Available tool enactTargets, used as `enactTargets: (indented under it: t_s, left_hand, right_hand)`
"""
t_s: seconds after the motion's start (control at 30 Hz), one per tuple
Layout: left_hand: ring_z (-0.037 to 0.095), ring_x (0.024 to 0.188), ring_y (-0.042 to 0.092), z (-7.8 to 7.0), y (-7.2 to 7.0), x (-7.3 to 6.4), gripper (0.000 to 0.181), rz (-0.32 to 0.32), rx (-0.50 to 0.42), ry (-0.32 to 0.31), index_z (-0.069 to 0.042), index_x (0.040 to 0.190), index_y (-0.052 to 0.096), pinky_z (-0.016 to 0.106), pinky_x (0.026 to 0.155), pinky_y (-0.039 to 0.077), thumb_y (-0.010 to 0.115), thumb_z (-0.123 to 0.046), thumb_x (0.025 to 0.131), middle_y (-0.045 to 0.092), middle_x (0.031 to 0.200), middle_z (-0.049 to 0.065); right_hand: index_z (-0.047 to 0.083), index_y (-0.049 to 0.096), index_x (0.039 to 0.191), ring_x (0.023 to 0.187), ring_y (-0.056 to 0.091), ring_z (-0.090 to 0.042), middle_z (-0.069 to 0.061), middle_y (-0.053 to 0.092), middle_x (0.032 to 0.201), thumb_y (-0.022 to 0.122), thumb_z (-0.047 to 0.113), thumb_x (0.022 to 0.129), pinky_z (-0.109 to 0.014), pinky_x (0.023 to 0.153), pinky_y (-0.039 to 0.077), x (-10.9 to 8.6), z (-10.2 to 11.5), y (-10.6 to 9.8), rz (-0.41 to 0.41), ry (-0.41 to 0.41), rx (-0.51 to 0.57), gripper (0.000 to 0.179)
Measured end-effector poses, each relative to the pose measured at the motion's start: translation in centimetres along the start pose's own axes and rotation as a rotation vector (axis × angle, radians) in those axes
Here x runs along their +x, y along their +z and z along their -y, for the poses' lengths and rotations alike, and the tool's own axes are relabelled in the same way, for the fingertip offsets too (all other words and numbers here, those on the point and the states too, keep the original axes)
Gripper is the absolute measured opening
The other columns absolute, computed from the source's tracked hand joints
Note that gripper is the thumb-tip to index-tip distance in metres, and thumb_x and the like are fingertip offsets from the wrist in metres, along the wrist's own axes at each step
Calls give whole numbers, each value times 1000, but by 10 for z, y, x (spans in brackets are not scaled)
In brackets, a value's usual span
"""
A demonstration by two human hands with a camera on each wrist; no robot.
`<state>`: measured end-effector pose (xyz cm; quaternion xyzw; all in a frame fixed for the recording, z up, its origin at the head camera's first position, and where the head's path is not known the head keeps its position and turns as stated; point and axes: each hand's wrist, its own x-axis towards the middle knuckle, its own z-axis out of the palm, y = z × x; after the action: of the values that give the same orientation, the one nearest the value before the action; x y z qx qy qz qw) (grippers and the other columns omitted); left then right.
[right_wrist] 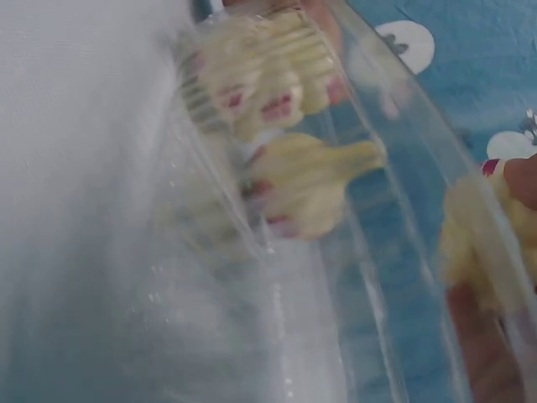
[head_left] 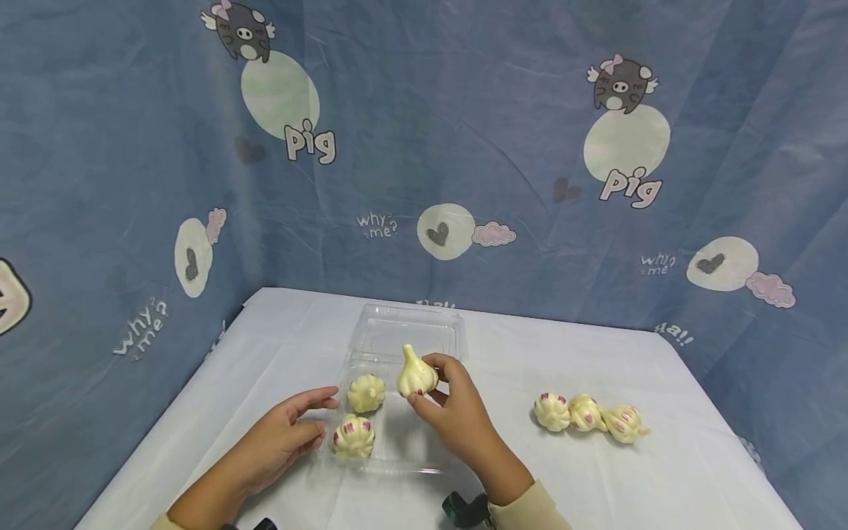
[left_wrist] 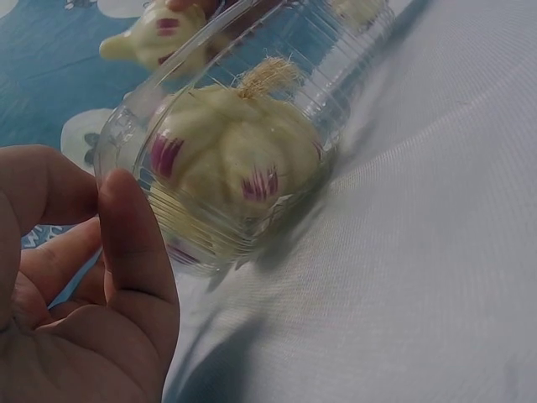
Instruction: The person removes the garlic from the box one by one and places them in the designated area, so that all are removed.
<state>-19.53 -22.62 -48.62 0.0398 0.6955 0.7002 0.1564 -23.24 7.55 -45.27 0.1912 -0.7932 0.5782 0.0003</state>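
Observation:
My right hand (head_left: 460, 412) pinches a garlic bulb (head_left: 416, 377) between thumb and fingers, its stem upward, above a clear plastic box (head_left: 407, 445). Two more garlic bulbs sit along the left side of that box: one farther back (head_left: 366, 393), the other near the front (head_left: 354, 436). At the left wall, my left hand (head_left: 281, 442) has its fingers loosely extended, with thumb and fingertips against the rim. In the left wrist view, a bulb with purple marks (left_wrist: 239, 151) shows through the ribbed wall. The right wrist view is blurred; the held bulb (right_wrist: 478, 239) appears at its right edge.
Behind the box lies its clear lid (head_left: 407, 331), hinged back on the white tablecloth (head_left: 503, 353). Three garlic bulbs (head_left: 586, 414) lie in a row to the right. A blue printed curtain (head_left: 517, 147) hangs behind and beside the table.

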Motion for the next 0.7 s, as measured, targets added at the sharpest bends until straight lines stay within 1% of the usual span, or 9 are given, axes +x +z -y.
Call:
enactTargets:
  t_s: [0.07,0.17,0.37,0.5,0.7]
  left_hand:
    - [11,83,55,0,0,1,69,-5,5,-5,-3,162,34,23,76,54,63,-4,99,40,151,20]
    - [11,84,55,0,-1,1,68,-2,7,-3,-3,162,35,23,76,54,63,-5,99,41,151,20]
    - [10,84,55,0,-3,0,68,13,6,14,-2,162,32,23,77,54,62,-7,101,39,153,22]
    - [10,85,56,0,-3,0,69,18,3,12,-2,163,32,23,78,55,63,-8,101,38,153,22]
    - [11,85,56,0,-1,2,69,0,7,7,-2,162,33,23,76,55,64,-6,101,39,153,22]
  right_hand:
    - [11,51,143,132,51,-24,-7,50,142,78,18,95,-31,106,53,-2,1,-3,-35,-5,-18,55]
    - [12,51,144,131,52,-24,-8,50,143,78,17,94,-30,105,53,-4,1,-8,-88,6,-13,56]
    - [13,52,144,129,53,-23,-7,52,140,78,14,93,-28,104,53,-7,-7,-15,-187,22,2,57]
    - [12,53,143,127,54,-23,-6,54,137,79,12,92,-27,102,54,-10,-13,-18,-226,29,10,57]
    - [10,55,139,121,55,-22,-6,56,134,79,7,90,-28,101,55,-14,-16,-22,-291,15,25,54]
